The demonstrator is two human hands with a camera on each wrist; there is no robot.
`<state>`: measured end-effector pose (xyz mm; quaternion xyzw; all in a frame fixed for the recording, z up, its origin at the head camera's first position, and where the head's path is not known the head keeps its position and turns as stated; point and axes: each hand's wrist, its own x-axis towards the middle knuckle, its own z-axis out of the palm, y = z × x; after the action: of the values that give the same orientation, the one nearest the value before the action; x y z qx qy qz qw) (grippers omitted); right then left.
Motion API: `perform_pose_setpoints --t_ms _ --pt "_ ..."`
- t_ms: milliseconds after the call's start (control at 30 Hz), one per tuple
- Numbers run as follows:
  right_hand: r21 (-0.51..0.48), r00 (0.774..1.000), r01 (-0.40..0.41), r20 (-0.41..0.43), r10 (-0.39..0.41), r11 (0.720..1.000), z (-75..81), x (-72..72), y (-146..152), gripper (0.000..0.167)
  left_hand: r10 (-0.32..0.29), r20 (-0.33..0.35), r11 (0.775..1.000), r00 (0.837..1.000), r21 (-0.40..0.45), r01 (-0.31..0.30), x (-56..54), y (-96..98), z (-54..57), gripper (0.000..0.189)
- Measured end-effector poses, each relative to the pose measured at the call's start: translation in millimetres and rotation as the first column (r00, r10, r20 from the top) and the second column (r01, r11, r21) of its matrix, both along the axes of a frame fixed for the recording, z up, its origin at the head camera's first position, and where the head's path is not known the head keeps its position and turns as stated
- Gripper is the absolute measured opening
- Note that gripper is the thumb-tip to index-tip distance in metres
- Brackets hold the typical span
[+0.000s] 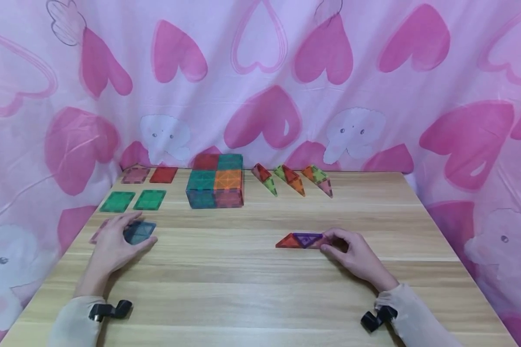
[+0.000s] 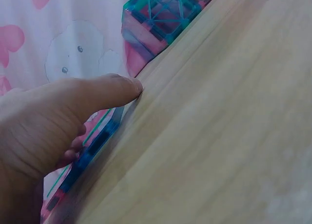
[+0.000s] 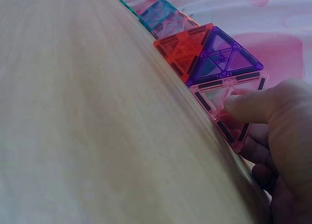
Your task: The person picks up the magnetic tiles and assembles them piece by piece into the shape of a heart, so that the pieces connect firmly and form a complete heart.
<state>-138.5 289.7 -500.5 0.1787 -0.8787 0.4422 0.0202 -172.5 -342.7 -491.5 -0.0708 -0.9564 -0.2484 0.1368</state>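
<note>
My right hand (image 1: pixel 357 251) pinches a pink triangular magnetic tile (image 3: pixel 212 98) between thumb and fingers. Joined edge to edge with it are a purple triangle (image 3: pixel 225 58) and a red-orange triangle (image 3: pixel 183 48); the three form a strip standing on the tabletop. On the left side of the table, my left hand (image 1: pixel 115 245) lies over a pink square tile (image 1: pixel 96 235), mostly covered, and beside a blue square tile (image 1: pixel 140 232). Its thumb stretches out straight in the left wrist view, and the other fingers reach past the blue tile's edge.
Behind the left hand lie two green square tiles (image 1: pixel 149 200), a red one (image 1: pixel 163 175) and a pink one (image 1: pixel 135 175). A box built from coloured tiles (image 1: pixel 214 197) stands at the back centre. Right of it are several joined triangles (image 1: pixel 290 180). A pink heart-print curtain (image 1: pixel 260 115) hangs behind.
</note>
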Motion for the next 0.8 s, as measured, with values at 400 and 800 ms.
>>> perform_pose_setpoints --t_ms 400,800 --pt "0.016 1.0 0.009 -0.026 -0.009 1.0 -1.5 2.3 3.6 0.018 -0.182 -0.204 0.965 0.962 0.149 0.214 -3.6 17.1 -3.8 0.054" --pt "0.014 1.0 0.006 0.018 -0.006 1.0 0.7 -1.3 -1.6 0.016 -0.013 -0.059 1.0 0.998 0.025 0.014 -0.9 4.2 2.8 0.06"
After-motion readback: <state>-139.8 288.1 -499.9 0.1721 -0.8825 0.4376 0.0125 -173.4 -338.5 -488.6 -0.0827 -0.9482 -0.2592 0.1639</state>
